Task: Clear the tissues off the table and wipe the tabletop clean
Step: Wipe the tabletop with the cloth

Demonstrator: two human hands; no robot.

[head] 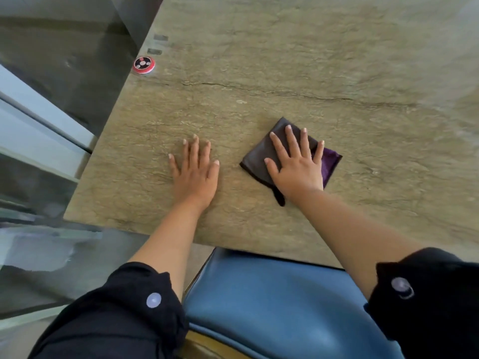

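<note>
Folded cloth (261,161): soft, light, likely slides easily; right hand (298,167) pressed flat, splayed; left hand (194,174) flat, splayed on tabletop (311,60).

One stone-look tabletop (285,60) fills most of the view, and one folded dark cloth (261,156) with a purple underside lies on it. Two hands are counted: one left hand (194,174) flat on the bare surface, one right hand (298,167) flat on the cloth. One round red-and-black call button (144,64) sits at the table's left edge, with two small grey marks (160,37) just beyond it. One blue padded seat (272,301) shows below the near edge, and two black rolled sleeves (124,314), each with one pale button
</note>
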